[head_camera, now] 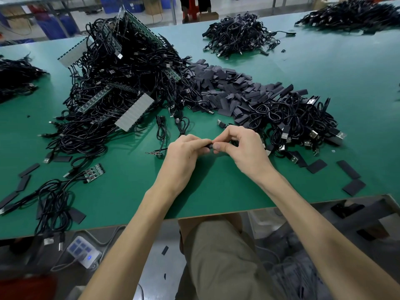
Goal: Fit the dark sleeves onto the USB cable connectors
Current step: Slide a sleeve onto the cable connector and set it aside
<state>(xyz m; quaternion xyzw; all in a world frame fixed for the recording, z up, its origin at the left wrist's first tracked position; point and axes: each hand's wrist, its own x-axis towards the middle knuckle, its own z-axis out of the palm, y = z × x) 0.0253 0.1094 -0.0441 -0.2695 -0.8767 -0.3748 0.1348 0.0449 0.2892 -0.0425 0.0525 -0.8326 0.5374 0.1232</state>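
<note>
My left hand [184, 154] and my right hand [240, 146] meet above the green table [216, 187], fingertips together. Between them is a small dark piece [209, 146], which both hands pinch; I cannot tell whether it is a sleeve, a connector or both. A thin black cable [161, 135] lies just left of my left hand, ending in a small board end [151, 152]. A heap of flat dark sleeves [227, 87] lies behind my hands. To the right sits a pile of USB cables [298, 122] with metal plugs showing.
A large tangle of cables with green circuit strips [121, 79] fills the left middle. More cable heaps lie at the far back [238, 37] and far left [15, 76]. Loose sleeves [350, 169] are scattered near the right and left front edges. A power strip [83, 252] lies below the table.
</note>
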